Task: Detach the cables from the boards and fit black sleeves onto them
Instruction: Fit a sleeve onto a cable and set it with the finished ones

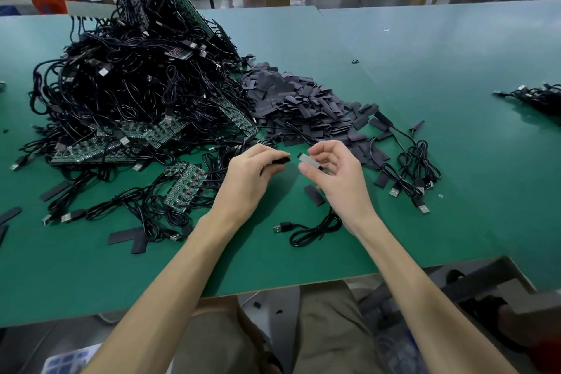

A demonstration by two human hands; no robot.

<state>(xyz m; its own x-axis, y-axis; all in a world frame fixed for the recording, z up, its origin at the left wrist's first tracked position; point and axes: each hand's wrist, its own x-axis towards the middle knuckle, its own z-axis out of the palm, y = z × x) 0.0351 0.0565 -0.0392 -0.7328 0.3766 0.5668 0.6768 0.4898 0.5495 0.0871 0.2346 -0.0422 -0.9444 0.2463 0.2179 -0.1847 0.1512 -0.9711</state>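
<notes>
My left hand pinches a black sleeve, its open end pointing right. My right hand pinches the small pale board end of a cable, a short gap away from the sleeve. That cable hangs down behind my right wrist and coils on the green table with its USB plug to the left. A large tangle of black cables on green boards is heaped at the left. A pile of flat black sleeves lies behind my hands.
Several coiled cables lie to the right of my hands, and another bundle sits at the far right edge. Loose sleeves are scattered at the front left. A person stands beyond the table at the back left.
</notes>
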